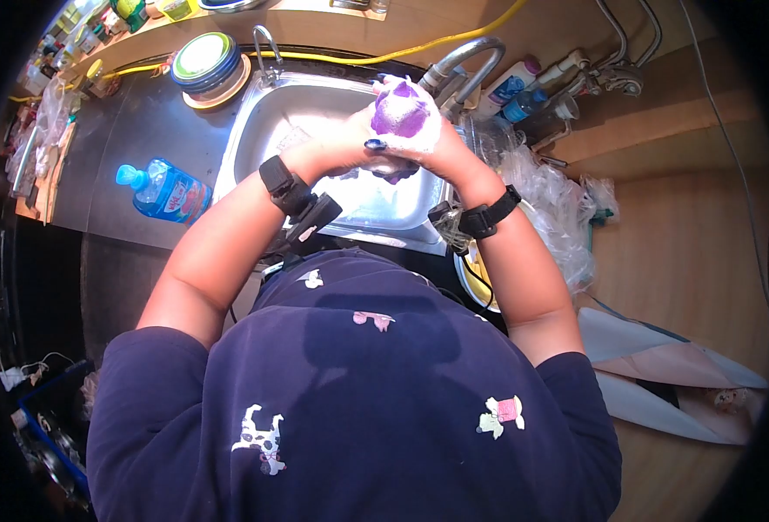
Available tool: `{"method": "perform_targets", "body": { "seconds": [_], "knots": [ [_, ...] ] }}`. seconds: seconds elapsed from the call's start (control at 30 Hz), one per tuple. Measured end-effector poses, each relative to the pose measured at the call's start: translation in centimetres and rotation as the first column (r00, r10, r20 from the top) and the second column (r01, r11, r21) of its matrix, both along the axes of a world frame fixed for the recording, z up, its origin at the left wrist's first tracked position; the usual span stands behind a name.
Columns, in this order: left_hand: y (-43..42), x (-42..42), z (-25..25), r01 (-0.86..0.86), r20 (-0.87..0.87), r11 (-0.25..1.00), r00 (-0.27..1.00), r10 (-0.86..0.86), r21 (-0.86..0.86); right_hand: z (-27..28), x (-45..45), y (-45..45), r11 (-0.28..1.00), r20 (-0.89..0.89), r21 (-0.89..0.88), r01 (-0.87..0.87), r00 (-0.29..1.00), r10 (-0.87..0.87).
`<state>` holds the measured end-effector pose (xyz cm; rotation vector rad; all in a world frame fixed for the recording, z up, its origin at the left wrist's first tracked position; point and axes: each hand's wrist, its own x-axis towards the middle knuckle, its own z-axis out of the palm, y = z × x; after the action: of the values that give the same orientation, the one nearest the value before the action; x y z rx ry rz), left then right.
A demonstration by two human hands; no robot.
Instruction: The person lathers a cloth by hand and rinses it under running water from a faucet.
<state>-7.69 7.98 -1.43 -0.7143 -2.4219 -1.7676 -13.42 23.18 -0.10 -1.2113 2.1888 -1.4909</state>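
Over the metal sink [258, 161], my two hands are pressed together around a purple, foam-covered thing [400, 110]; it looks soft, but its exact kind is hard to make out. My left hand [350, 146] closes on it from the left, with a dark thumbnail showing at its lower edge. From the other side my right hand [437, 146] grips it, white suds spread over the skin. Something darker shows just beneath the hands, too blurred to name. A curved faucet [467, 56] rises right behind the right hand.
Left of the sink stand a blue bottle [171, 191] of liquid and a stack of round containers [206, 65]. A yellow hose [402, 54] runs along the back. Clear plastic bags [541, 200] and a yellow-filled bowl [476, 278] lie to the right.
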Motion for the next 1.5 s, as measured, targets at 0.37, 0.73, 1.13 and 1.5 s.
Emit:
{"method": "perform_targets", "body": {
  "seconds": [0.37, 0.73, 1.13, 1.5],
  "knots": [
    [1.3, -0.5, -1.2, -0.270, -0.126, 0.962, 0.956, 0.265, -0.026, 1.0, 0.9, -0.7, 0.994, 0.140, -0.098, 0.051, 0.989, -0.037],
    [1.6, -0.9, -0.2, -0.392, -0.319, 0.879, 0.898, 0.303, -0.272, 0.6, 1.8, -1.5, 0.937, -0.048, -0.290, 0.194, 0.975, -0.217],
    [1.4, -1.2, -1.2, -0.386, -0.052, 0.878, 0.920, 0.387, -0.285, -0.1, 1.1, -1.3, 0.944, -0.222, -0.193, 0.269, 0.925, -0.309],
    [1.2, -1.3, -1.6, -0.389, -0.147, 0.862, 0.921, 0.360, -0.326, -1.9, -0.4, -0.9, 0.934, 0.119, -0.241, 0.263, 0.963, -0.241]
  ]
}}
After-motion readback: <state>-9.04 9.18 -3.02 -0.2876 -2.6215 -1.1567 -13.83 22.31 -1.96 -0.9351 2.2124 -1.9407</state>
